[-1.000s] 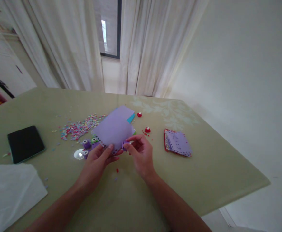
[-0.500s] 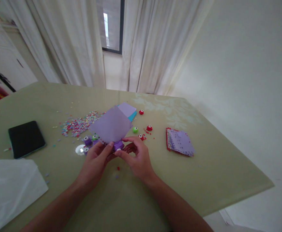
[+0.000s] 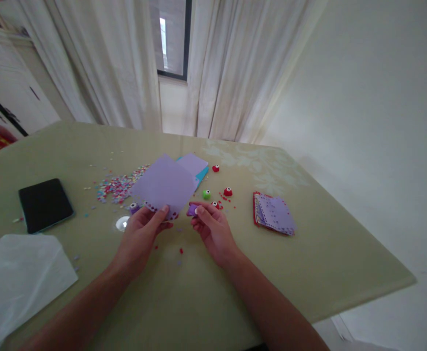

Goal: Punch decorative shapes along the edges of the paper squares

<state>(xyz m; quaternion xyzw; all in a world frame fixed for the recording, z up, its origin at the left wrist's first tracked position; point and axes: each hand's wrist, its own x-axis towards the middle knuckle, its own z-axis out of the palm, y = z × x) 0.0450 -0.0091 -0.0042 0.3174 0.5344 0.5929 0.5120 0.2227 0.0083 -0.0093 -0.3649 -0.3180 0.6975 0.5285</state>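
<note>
Left hand point(image 3: 142, 235): fingers pinched on the purple sheet point(image 3: 165, 181), thumb on top, right at the near edge.
Right hand point(image 3: 214, 228): fingers closed round a small purple punch point(image 3: 192, 210), partly hidden by them.
The gap: here's the crux! Punch at about three o'clock from the left fingers, just beside the sheet, apart from it.
Holed edge: running from ten o'clock to four, thumb across it, its four o'clock end nearest the punch.
Punch's long axis: too small and covered to call.
Nearby on the desk point(image 3: 330, 253): green punch point(image 3: 206, 194), one o'clock from the purple one.
</note>
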